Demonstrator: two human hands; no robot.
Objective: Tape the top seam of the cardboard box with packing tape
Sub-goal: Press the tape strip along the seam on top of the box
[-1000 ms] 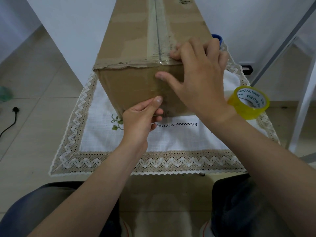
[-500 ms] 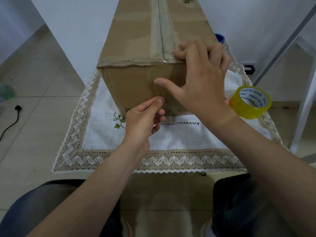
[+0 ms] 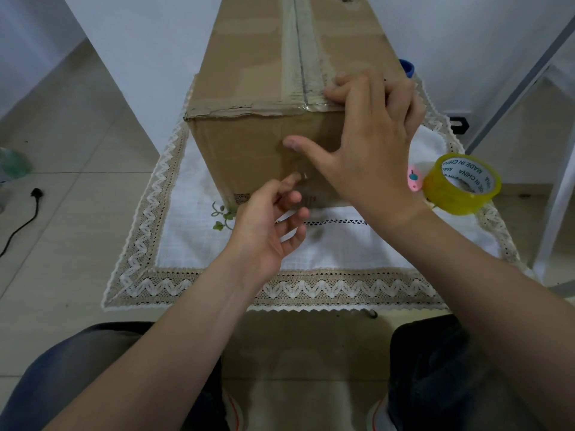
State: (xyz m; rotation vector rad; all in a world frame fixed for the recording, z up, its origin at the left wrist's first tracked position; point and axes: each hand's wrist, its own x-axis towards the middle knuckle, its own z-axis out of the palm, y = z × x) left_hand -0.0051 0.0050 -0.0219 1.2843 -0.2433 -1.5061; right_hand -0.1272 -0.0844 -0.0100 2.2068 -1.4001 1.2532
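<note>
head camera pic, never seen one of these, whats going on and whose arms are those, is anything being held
The camera sits on a person's head and looks down, so the arms are their own. A cardboard box stands on a lace-edged cloth. The right hand rests on the box's near top edge, beside the taped seam, thumb on the front face. The left hand is open, its fingers touching clear tape on the front. Neither hand holds anything. A yellow tape roll lies on the cloth at the right.

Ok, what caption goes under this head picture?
Two hands press clear tape onto a box; a tape roll waits nearby.
</note>
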